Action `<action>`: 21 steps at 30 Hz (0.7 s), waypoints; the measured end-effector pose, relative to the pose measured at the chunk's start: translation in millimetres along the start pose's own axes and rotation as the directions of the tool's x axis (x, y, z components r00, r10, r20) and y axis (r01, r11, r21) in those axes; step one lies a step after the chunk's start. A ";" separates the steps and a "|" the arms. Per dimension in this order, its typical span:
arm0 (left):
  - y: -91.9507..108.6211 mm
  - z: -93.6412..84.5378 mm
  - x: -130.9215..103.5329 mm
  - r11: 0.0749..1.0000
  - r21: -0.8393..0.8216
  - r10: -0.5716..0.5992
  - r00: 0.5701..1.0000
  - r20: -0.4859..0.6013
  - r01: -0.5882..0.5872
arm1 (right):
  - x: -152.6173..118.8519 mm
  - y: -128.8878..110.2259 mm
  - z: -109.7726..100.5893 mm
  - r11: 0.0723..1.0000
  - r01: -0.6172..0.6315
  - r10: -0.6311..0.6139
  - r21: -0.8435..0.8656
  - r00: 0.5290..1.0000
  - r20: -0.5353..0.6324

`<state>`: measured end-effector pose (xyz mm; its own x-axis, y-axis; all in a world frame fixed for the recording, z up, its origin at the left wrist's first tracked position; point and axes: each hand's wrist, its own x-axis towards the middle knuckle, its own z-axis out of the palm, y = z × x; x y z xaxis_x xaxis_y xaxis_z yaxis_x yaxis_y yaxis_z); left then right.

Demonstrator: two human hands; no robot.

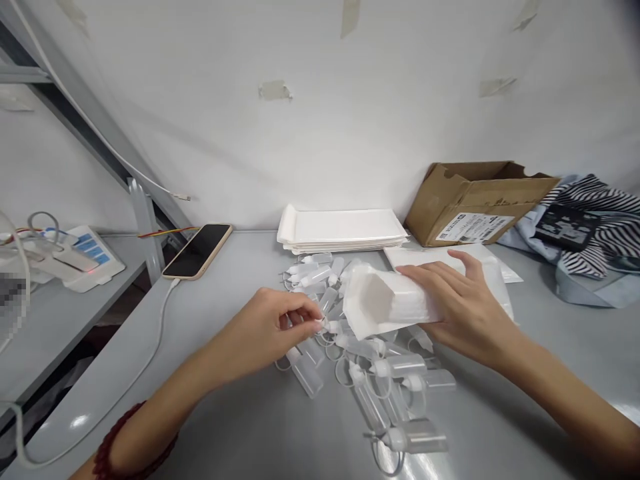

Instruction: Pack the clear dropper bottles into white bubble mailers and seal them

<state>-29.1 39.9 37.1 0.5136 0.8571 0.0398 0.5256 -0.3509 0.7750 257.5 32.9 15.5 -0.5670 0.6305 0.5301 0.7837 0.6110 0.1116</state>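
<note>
Several small clear plastic squeeze bottles (pixel 404 365) with white nozzle tips and looped cap straps lie in a loose heap on the grey table. My left hand (pixel 287 327) is at the heap's left side, thumb and forefinger pinched at the tip of one bottle (pixel 339 327). My right hand (pixel 457 303) grips a white mailer envelope (pixel 367 303) from above and the side. The envelope's mouth gapes toward the left, over the heap; how much is inside, I cannot tell. One bottle (pixel 417 437) lies closest to me.
A stack of flat white mailers (pixel 345 227) sits against the wall, with another white mailer (pixel 500 263) to its right. An open cardboard box (pixel 470 207) and striped cloth (pixel 595 200) stand at right. A phone (pixel 200 250) charges on a white cable (pixel 159 333) at left.
</note>
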 end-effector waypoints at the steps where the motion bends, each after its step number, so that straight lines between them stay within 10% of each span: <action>1: -2.2 -2.9 0.3 0.999 0.036 -0.033 0.997 0.066 0.030 | -0.7 1.3 -0.6 1.000 0.010 -0.011 0.014 1.000 0.013; 13: -9.1 -21.2 -7.9 0.952 0.265 -0.249 0.886 0.392 0.151 | -2.7 -1.5 3.6 0.997 -0.032 0.023 0.069 0.992 0.120; 21: -9.0 -5.1 -10.5 0.936 0.350 -0.174 0.902 0.394 0.028 | -5.3 -2.8 11.9 0.996 -0.050 0.041 0.076 0.992 0.122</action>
<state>-42.7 36.0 32.9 0.6393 0.6859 -0.3477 0.7437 -0.4365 0.5063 255.3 33.5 2.4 -0.5611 0.7084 0.4281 0.7896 0.6132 0.0202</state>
